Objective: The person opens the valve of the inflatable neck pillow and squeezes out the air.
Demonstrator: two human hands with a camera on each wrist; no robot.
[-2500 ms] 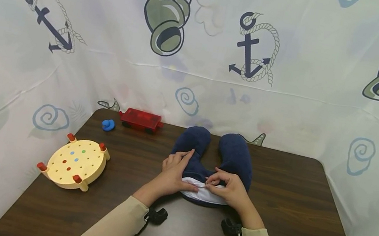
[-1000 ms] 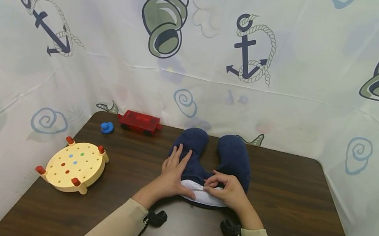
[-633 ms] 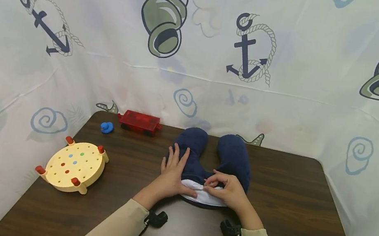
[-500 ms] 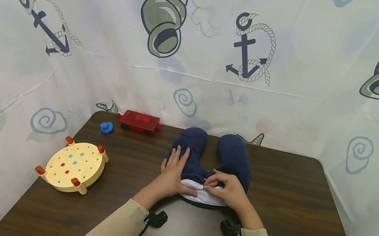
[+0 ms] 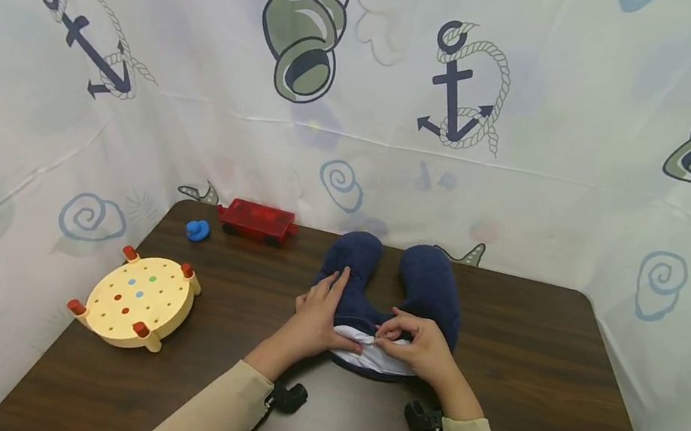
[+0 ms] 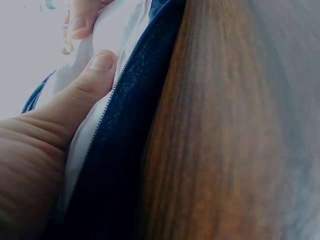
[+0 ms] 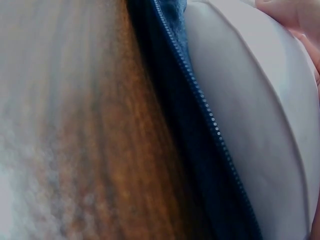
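Observation:
A navy U-shaped neck pillow (image 5: 433, 284) lies on the table, its cover unzipped along the near curve. White inner fabric (image 5: 376, 359) shows through the gap. My left hand (image 5: 312, 323) rests on the pillow's left arm, fingers extended, its thumb pressing the white fabric. With thumb and fingertips, my right hand (image 5: 418, 346) pinches at the upper edge of the opening; I cannot tell whether a zipper pull is in that pinch. Zipper teeth (image 7: 205, 107) run along the lower navy edge in the right wrist view. The left wrist view has the left thumb (image 6: 95, 75) beside those teeth.
At the left stands a round yellow toy (image 5: 142, 300) with red-tipped pegs and small holes. A blue rubber duck (image 5: 197, 230) and a red toy wagon (image 5: 258, 221) sit at the back left. Patterned white cloth (image 5: 379, 99) hangs behind the brown table (image 5: 537, 385).
My left hand's fingers, spread apart on the pillow about a second ago, are now closer together. The right hand keeps its pinch at the same place, and the head view has shifted slightly.

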